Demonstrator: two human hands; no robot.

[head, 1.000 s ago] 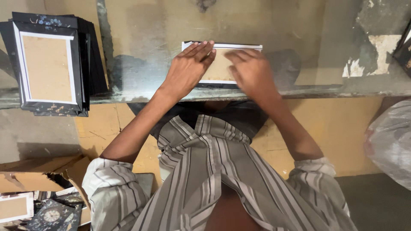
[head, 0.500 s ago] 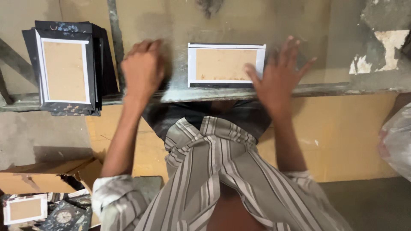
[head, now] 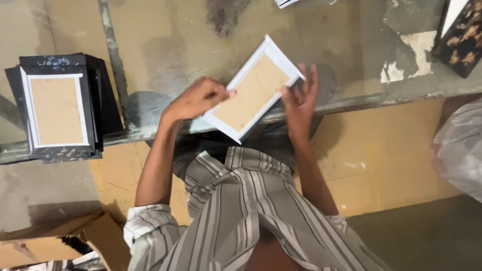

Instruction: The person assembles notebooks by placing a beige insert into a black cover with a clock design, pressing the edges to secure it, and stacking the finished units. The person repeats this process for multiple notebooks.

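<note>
We are looking from our head, facing straight down, sitting close over the table [head: 351, 60], our shirt [head: 251, 211] filling the bottom

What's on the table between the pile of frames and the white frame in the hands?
In the head view, only bare glass tabletop and its metal bar lie between the stack of frames and the white frame.

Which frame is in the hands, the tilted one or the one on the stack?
The tilted white frame: left hand and right hand grip its opposite edges. The other frame lies untouched atop the black stack at left.
</note>
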